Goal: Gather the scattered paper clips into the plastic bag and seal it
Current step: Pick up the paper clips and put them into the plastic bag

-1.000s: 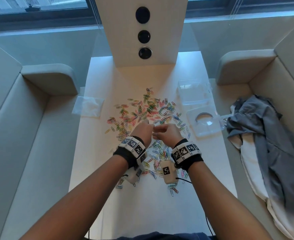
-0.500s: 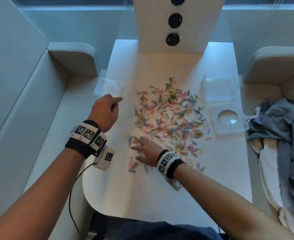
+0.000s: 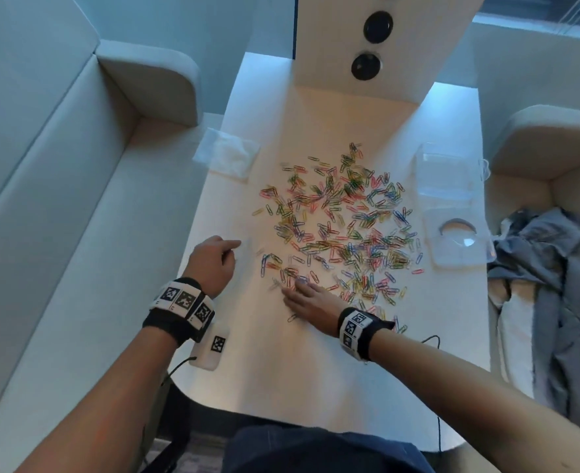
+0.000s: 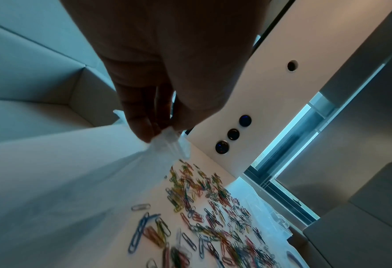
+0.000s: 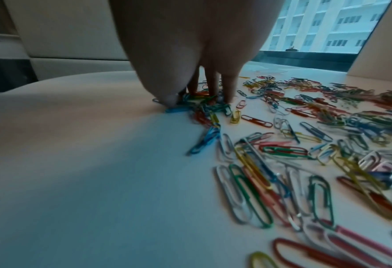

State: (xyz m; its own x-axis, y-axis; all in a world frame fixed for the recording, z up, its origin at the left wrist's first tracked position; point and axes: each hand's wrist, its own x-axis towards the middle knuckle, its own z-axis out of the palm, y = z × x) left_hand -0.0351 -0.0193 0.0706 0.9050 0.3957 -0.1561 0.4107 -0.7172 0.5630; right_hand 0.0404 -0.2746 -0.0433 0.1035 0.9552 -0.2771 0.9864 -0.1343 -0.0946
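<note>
Several coloured paper clips (image 3: 343, 227) lie scattered over the middle of the white table (image 3: 281, 377). My left hand (image 3: 213, 261) hovers at the table's left edge, left of the pile. In the left wrist view its fingertips (image 4: 144, 125) pinch a small crumpled clear plastic bag (image 4: 170, 143) above the table. My right hand (image 3: 305, 298) lies at the near left rim of the pile, fingers stretched out. The right wrist view shows its fingertips (image 5: 229, 90) and thumb pressing down on a small heap of clips (image 5: 204, 107).
A white flat packet (image 3: 227, 158) lies at the far left table edge. A clear plastic box (image 3: 447, 172) and its lid (image 3: 456, 240) sit at the right edge. Grey clothing (image 3: 554, 285) lies on the right sofa. A white panel with round sockets (image 3: 367, 46) stands behind the clips.
Both hands were together over the clips a second ago. The left hand went to the white packet and drew back pinching clear plastic. The right hand dropped flat onto the near clips.
</note>
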